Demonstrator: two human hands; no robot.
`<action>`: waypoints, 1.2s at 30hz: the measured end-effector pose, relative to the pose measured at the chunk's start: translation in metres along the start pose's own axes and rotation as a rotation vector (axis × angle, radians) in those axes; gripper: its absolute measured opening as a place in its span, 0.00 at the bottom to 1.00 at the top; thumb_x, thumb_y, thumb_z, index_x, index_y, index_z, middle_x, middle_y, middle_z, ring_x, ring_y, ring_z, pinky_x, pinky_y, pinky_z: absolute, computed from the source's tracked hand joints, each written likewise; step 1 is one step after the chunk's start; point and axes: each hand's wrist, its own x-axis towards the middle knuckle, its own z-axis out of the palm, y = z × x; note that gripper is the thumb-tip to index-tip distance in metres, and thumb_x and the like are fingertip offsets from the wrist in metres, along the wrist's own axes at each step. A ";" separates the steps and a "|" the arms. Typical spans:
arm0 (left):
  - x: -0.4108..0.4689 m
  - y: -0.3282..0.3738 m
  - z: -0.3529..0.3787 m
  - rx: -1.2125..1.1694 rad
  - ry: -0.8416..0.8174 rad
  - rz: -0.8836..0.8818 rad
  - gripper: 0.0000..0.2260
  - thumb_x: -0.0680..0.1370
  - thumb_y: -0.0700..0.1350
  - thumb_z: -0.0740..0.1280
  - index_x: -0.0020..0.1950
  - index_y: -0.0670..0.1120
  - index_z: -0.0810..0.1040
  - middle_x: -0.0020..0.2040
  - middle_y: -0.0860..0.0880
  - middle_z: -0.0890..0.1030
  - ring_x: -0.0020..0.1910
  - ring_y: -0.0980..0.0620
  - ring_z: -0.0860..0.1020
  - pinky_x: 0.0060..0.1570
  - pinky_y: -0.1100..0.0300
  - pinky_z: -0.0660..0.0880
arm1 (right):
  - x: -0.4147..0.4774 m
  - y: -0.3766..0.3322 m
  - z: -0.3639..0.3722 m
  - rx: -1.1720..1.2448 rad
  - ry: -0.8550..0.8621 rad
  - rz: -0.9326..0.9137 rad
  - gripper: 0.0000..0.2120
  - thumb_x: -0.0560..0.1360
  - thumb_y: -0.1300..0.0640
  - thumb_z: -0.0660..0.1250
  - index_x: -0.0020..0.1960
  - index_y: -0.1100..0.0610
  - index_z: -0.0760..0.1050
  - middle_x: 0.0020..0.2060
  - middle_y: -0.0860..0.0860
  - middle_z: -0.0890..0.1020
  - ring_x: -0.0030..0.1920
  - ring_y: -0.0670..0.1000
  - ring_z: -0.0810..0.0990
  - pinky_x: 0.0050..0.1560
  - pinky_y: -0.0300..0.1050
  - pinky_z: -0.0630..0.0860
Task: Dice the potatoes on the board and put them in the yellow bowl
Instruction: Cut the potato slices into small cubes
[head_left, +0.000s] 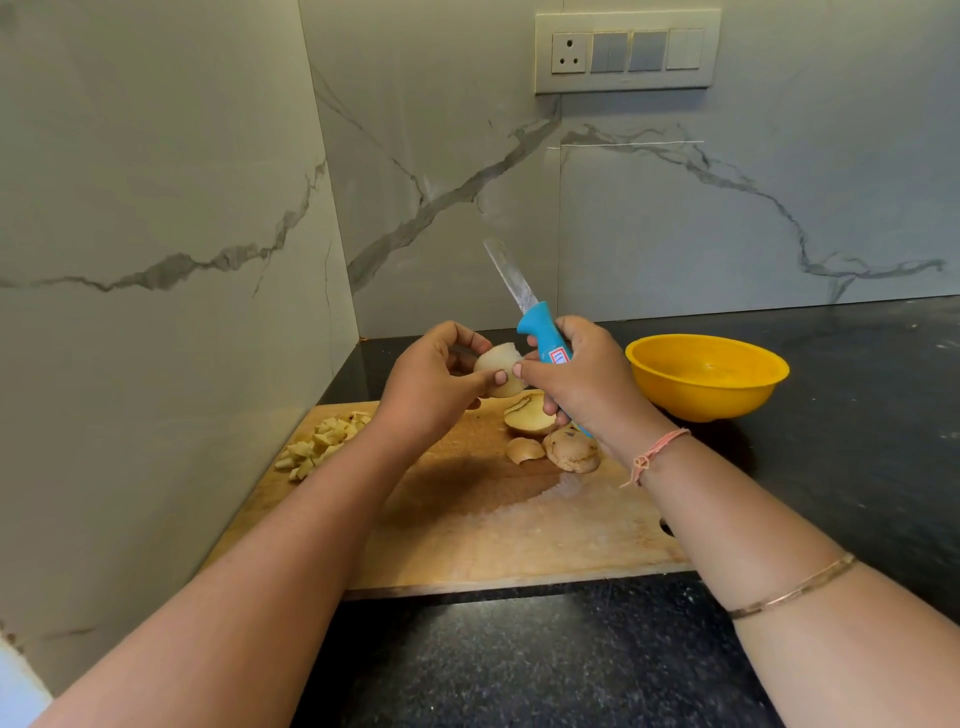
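1. Two hands are meeting above the far edge of the wooden board (493, 535). The left hand (434, 384) is pinching a pale, rounded potato piece (498, 371) between its curled fingers and thumb, lifted clear of the wood.
2. The right hand (576, 379) is wrapping its fingers round the smooth blue handle of the knife (540, 332), with its thumb touching the same piece. The flat steel blade is pointing up toward 11 o'clock.
3. Small diced cubes (322, 441) are lying heaped at the board's 10 o'clock, close to its left edge and the veined marble wall (156, 208).
4. Brown-skinned cut potatoes (571, 449) are sitting at 1 o'clock, beneath the right hand.
5. Open room is lying from 4 to 8 o'clock, where scored wood is showing.
6. The round, smooth yellow bowl (706, 374) is sitting at 2 o'clock on the speckled black counter (519, 665), apart from the board's right edge.
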 end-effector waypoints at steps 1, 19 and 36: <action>-0.001 0.001 0.000 -0.005 -0.010 0.005 0.10 0.74 0.41 0.71 0.51 0.50 0.74 0.45 0.54 0.78 0.41 0.57 0.79 0.38 0.67 0.77 | 0.001 0.001 0.000 -0.006 0.000 0.003 0.16 0.74 0.56 0.70 0.59 0.56 0.70 0.46 0.54 0.78 0.26 0.45 0.73 0.23 0.31 0.70; 0.005 -0.009 -0.007 0.065 0.109 -0.019 0.12 0.76 0.40 0.70 0.59 0.45 0.79 0.49 0.53 0.77 0.47 0.56 0.76 0.41 0.67 0.76 | 0.017 0.014 -0.024 -0.294 0.224 -0.035 0.21 0.75 0.57 0.69 0.65 0.59 0.68 0.58 0.56 0.76 0.53 0.54 0.79 0.50 0.46 0.79; 0.001 -0.004 -0.006 0.187 -0.186 -0.231 0.12 0.77 0.39 0.67 0.60 0.46 0.79 0.47 0.51 0.79 0.39 0.56 0.79 0.42 0.65 0.78 | 0.018 0.035 -0.020 -0.596 0.077 0.136 0.22 0.75 0.62 0.67 0.67 0.58 0.67 0.61 0.57 0.76 0.57 0.54 0.76 0.56 0.46 0.75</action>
